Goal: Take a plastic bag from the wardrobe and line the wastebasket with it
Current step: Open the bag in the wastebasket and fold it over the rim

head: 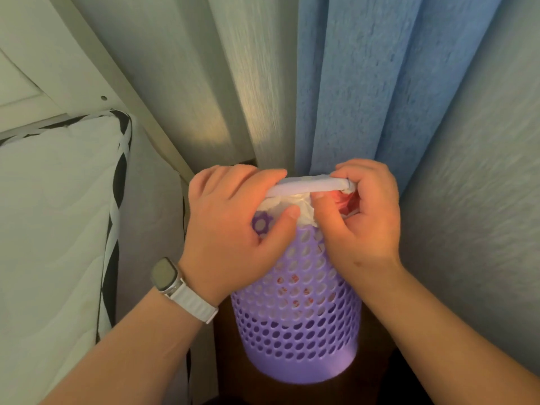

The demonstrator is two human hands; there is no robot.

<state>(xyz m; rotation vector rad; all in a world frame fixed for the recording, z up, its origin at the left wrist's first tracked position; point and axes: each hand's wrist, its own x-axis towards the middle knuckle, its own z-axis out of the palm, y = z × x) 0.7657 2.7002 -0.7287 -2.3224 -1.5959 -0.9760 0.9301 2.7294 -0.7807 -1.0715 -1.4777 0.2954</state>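
Note:
A purple perforated wastebasket (298, 323) stands on the dark floor below the curtains, with a pale rim ring (309, 187) at its top. A white plastic bag (295, 207) with red print sits inside it; the bag's edge is bunched just under the ring and shows through the holes. My left hand (233, 226), with a watch on its wrist, grips the left side of the rim, thumb pressing the bag. My right hand (365, 217) pinches the bag's edge at the right side of the rim. The basket's opening is mostly hidden by both hands.
A white mattress (55, 214) with black-and-white edging stands close on the left, against a white bed frame (96, 68). Grey curtain (222, 83) and blue curtain (365, 83) hang right behind the basket. A textured wall (482, 200) closes in on the right.

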